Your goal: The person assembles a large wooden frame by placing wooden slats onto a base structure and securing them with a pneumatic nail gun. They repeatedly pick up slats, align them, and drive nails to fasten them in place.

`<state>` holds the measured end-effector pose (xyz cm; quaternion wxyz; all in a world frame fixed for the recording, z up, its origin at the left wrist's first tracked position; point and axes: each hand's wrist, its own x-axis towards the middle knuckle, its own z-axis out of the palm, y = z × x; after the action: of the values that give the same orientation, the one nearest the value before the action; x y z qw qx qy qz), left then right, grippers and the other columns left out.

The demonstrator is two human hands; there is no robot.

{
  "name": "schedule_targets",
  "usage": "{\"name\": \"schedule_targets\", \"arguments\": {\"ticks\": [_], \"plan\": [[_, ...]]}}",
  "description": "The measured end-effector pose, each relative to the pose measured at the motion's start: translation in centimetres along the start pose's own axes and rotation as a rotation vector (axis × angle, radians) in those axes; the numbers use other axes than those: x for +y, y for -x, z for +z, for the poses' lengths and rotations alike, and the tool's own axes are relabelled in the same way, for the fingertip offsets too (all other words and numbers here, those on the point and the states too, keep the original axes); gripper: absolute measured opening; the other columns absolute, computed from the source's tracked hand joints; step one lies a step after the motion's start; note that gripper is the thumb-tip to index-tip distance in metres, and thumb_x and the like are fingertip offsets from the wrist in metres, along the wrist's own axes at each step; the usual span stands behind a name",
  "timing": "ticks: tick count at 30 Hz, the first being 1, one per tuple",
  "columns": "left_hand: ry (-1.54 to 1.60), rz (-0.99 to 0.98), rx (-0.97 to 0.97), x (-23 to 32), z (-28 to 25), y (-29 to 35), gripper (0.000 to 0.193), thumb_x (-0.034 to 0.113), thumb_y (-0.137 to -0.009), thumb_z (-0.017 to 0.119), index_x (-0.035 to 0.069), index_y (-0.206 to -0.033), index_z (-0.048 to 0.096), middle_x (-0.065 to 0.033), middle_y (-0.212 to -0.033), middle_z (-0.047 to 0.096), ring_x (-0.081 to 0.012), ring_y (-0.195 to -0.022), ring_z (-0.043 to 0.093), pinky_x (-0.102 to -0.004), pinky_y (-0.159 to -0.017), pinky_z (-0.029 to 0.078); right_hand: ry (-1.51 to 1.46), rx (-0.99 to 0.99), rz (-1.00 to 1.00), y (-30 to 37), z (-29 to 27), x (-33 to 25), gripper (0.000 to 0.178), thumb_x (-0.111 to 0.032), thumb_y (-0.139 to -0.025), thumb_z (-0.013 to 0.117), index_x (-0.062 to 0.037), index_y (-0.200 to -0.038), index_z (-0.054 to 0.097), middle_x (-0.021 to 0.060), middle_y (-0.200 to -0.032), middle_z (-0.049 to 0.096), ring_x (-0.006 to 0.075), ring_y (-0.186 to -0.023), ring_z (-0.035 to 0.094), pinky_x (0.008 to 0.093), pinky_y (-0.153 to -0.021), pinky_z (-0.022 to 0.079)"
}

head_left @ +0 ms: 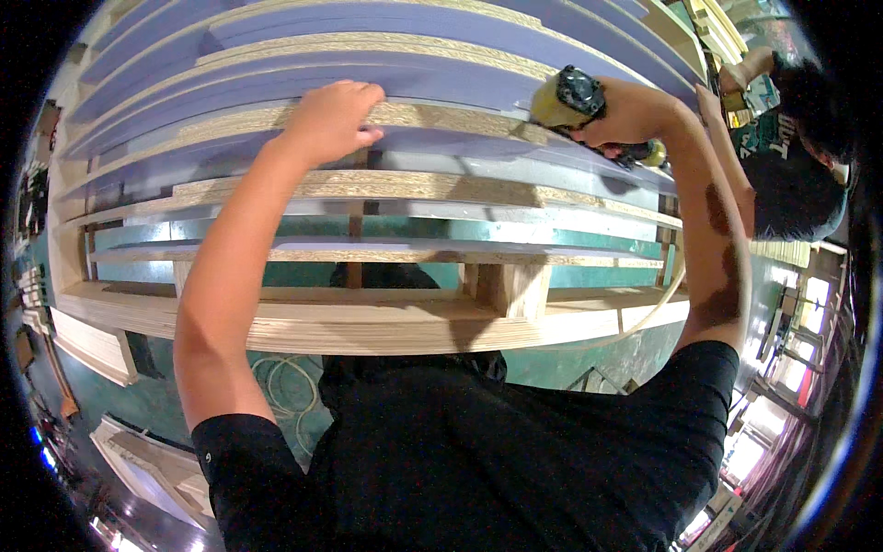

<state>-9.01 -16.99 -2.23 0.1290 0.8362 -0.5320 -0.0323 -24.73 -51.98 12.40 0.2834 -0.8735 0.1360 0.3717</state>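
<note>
My left hand [338,118] lies on the edge of a chipboard strip [432,115], left of the middle of a wooden frame, fingers stretched forward and thumb apart, holding nothing. My right hand [625,109] is wrapped round a yellow-and-black nail gun [568,97], held at the right over the same strip. Where its nose meets the wood, I cannot make out. Several purple-faced boards [405,83] stand on edge in rows across the frame. The thick layered front rail [395,322] of the frame runs close before my body.
A pale hose [658,308] curves over the frame's front right, and a coiled hose [285,391] lies on the green floor. Another person [791,175] in dark clothing works at the far right. Stacked boards [97,345] lie at the left, with panels [152,469] below.
</note>
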Motion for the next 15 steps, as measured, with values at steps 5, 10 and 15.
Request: {"name": "schedule_targets", "arguments": {"ticks": [5, 10, 15], "plan": [[0.151, -0.003, 0.062, -1.9, -2.5, 1.3, 0.043, 0.035, -0.087, 0.076, 0.009, -0.118, 0.062, -0.0115, -0.107, 0.067, -0.0344, -0.108, 0.064, -0.0489, -0.088, 0.054, 0.571, 0.215, 0.108, -2.7, -3.0, -7.1, 0.03, -0.009, -0.077, 0.072, 0.0001, -0.104, 0.066, 0.0184, -0.082, 0.072, 0.0292, -0.073, 0.072, 0.0432, -0.066, 0.055], [-0.083, -0.181, 0.388, -15.2, -6.1, 5.6, 0.055, 0.044, -0.084, 0.081, 0.011, -0.124, 0.063, -0.0117, -0.123, 0.066, -0.0345, -0.122, 0.06, -0.0508, -0.103, 0.047, 0.689, 0.487, -0.429, -7.6, -3.7, -15.9, 0.038, -0.005, -0.074, 0.076, -0.0034, -0.111, 0.067, 0.0187, -0.095, 0.074, 0.0347, -0.088, 0.072, 0.0413, -0.076, 0.057], [-0.334, -0.263, 0.502, -24.1, -5.9, 6.1, 0.053, 0.034, -0.082, 0.083, 0.014, -0.127, 0.063, -0.0109, -0.129, 0.066, -0.0335, -0.127, 0.058, -0.0538, -0.113, 0.04, 0.448, 0.208, -0.316, -13.2, -3.7, -27.6, 0.042, -0.019, -0.081, 0.086, -0.0066, -0.116, 0.065, 0.0059, -0.08, 0.072, 0.0132, -0.061, 0.065, 0.0333, -0.058, 0.056]]}}
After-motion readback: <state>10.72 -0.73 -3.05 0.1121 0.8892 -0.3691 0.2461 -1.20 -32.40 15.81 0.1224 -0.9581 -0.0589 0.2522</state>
